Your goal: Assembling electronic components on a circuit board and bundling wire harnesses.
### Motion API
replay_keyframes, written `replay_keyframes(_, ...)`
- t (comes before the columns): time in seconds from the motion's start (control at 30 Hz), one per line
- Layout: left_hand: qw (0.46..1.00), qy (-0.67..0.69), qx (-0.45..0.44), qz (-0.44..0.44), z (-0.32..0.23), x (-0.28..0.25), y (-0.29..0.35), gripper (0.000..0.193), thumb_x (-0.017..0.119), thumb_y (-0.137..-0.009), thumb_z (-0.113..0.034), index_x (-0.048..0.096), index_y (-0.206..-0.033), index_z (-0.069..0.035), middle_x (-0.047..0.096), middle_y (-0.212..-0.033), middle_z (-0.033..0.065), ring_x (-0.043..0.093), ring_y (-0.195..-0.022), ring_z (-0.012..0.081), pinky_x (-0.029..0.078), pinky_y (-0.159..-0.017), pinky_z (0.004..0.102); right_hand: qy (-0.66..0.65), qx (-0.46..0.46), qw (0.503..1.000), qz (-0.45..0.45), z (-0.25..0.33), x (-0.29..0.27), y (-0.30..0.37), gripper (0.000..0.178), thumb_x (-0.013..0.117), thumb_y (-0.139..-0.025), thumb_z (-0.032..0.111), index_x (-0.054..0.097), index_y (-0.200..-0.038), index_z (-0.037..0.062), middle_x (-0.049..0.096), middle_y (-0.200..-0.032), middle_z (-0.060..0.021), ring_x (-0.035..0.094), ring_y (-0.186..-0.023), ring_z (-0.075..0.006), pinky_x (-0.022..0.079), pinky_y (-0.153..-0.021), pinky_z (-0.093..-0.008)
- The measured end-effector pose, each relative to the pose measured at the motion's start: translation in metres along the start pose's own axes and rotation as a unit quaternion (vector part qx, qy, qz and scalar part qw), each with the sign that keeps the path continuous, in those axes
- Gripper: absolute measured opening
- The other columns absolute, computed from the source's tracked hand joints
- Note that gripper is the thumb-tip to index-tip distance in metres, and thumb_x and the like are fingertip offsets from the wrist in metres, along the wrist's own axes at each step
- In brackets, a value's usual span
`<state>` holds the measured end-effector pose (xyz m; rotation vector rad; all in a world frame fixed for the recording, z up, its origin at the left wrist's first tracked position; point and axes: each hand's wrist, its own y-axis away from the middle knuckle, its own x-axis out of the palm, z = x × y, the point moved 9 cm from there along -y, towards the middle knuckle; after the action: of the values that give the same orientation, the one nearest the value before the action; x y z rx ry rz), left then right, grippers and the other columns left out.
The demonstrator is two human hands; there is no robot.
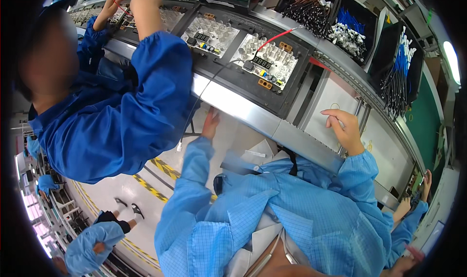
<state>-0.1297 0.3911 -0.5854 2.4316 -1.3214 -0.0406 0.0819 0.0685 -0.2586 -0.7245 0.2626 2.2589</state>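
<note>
My left hand [209, 125] hangs just off the front metal rail [238, 104] of the line, its fingers stretched toward the rail and holding nothing I can see. Over the white conveyor bed to the right, my right hand [344, 129] is raised with the index finger extended, the other fingers loosely bent, and nothing in it. Nearest to both hands is a white circuit board [272, 75] with a dark digit display, clear round parts and a red wire [279, 35]. It sits in a black tray [272, 99]. A similar board [221, 46] lies left of it.
A co-worker in a dark blue jacket [121, 111] reaches over the line at left, handling a red wire. Bins of brown-black wires [306, 12], blue-white wires [349, 31] and further blue wires [399, 77] stand behind the line. Another person's hands [403, 209] show at right.
</note>
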Motion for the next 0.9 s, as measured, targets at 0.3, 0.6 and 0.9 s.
replay_keyframes(0.3, 0.895, -0.319, 0.022, 0.31, -0.132, 0.119, 0.107, 0.022, 0.052, -0.089, -0.017, 0.056, -0.102, 0.0, 0.063, -0.087, 0.0105, 0.061, -0.078, 0.0166, 0.046, -0.074, 0.0287, 0.228, -0.222, 0.936, -0.151, 0.124, -0.101, -0.034, 0.022, 0.052, -0.079, 0.001, 0.062, -0.099, 0.0025, 0.061, -0.092, -0.0111, 0.059, -0.079, -0.0209, 0.046, -0.071, -0.0301)
replay_keyframes(0.6, 0.842, -0.251, 0.333, 0.342, -0.308, 0.231, 0.171, 0.009, 0.061, -0.08, -0.012, 0.058, -0.081, -0.003, 0.059, -0.072, 0.0084, 0.058, -0.066, 0.0236, 0.044, -0.062, 0.0321, 0.518, -0.217, 0.827, 0.014, 0.221, -0.095, -0.175, 0.028, 0.052, -0.082, 0.025, 0.059, -0.1, 0.0051, 0.062, -0.09, -0.0165, 0.059, -0.084, -0.0318, 0.046, -0.073, -0.0394)
replay_keyframes(0.9, 0.84, -0.244, 0.423, 0.238, -0.323, 0.235, 0.165, 0.008, 0.062, -0.076, -0.008, 0.059, -0.082, -0.003, 0.059, -0.074, 0.0094, 0.058, -0.067, 0.026, 0.046, -0.06, 0.0343, 0.555, -0.255, 0.789, -0.068, 0.167, -0.128, -0.215, 0.019, 0.052, -0.086, 0.023, 0.058, -0.1, 0.0109, 0.063, -0.09, -0.0084, 0.06, -0.083, -0.0243, 0.046, -0.073, -0.0341)
